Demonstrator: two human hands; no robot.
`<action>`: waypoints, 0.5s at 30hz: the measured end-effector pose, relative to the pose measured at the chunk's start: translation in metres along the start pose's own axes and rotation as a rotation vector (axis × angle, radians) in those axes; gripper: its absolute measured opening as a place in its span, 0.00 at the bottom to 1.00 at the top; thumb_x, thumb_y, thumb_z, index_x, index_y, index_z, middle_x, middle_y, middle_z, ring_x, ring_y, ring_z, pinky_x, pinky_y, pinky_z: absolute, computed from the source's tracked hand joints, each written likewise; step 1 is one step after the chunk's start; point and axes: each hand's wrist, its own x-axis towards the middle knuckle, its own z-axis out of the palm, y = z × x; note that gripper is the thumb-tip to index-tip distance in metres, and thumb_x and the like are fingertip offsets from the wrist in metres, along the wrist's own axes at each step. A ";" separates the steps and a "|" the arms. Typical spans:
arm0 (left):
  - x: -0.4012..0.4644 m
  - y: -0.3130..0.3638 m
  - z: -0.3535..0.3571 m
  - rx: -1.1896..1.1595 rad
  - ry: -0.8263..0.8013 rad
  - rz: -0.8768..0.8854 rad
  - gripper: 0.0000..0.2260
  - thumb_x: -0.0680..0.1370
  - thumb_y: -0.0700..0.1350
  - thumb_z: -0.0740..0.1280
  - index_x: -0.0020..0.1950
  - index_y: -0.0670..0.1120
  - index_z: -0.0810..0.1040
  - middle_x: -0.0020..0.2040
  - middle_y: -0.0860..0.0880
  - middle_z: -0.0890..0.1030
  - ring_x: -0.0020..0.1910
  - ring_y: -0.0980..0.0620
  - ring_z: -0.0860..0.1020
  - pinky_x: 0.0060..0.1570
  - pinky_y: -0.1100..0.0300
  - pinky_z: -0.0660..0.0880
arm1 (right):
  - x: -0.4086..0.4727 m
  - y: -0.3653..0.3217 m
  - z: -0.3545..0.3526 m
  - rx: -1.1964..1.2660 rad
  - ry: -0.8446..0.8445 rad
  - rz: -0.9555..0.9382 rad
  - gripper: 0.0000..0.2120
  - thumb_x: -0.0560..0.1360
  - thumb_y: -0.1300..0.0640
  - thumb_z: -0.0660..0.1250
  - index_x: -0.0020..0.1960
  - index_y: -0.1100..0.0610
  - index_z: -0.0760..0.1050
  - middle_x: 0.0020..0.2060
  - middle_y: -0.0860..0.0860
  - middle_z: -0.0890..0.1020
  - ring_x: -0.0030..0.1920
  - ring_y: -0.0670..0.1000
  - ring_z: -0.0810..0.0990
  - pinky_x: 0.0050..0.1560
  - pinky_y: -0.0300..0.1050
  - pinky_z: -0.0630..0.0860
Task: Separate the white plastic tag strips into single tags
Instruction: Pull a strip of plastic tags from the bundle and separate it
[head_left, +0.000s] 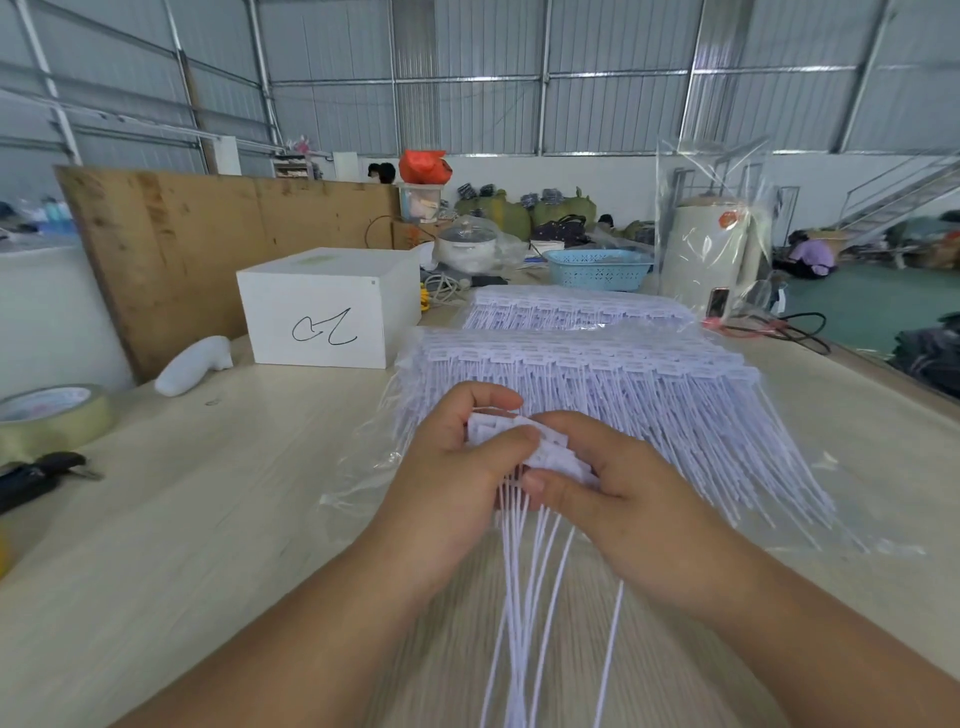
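Tag strip (524, 441) pinched betw. curled fingers of L hand (457, 467) & R hand (608, 483), tails down.

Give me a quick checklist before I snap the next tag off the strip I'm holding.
1. Left hand grips the tag heads: ok, thumb curled over them.
2. Right hand grip on the held tag strip: ok, thumb and fingers pinch the heads from the other side.
3. Tails free: ok, they hang toward the person over the wooden table.
4. Which joint breaks next: cannot tell, fingers hide the heads.
5. Supply ready: ok, the stack of tag strips lies on its plastic wrap just behind the hands.
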 end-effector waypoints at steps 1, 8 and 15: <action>0.001 -0.001 0.000 0.021 0.014 -0.009 0.08 0.71 0.39 0.69 0.44 0.52 0.79 0.43 0.44 0.84 0.37 0.50 0.83 0.32 0.57 0.77 | 0.001 0.000 0.001 0.049 0.013 0.017 0.08 0.78 0.58 0.68 0.56 0.51 0.78 0.46 0.56 0.83 0.48 0.64 0.80 0.53 0.66 0.74; -0.002 -0.006 0.008 0.117 0.050 0.133 0.15 0.69 0.44 0.59 0.51 0.60 0.73 0.42 0.50 0.84 0.40 0.47 0.83 0.34 0.55 0.76 | 0.003 0.002 0.002 0.344 -0.029 -0.003 0.11 0.78 0.66 0.66 0.57 0.54 0.77 0.35 0.44 0.82 0.27 0.37 0.76 0.27 0.26 0.69; -0.003 -0.011 0.014 0.250 0.096 0.219 0.13 0.73 0.48 0.57 0.55 0.61 0.69 0.43 0.53 0.78 0.34 0.53 0.78 0.34 0.55 0.71 | 0.002 0.001 0.011 0.500 -0.010 0.021 0.13 0.75 0.73 0.65 0.58 0.65 0.76 0.27 0.43 0.78 0.22 0.38 0.74 0.25 0.25 0.67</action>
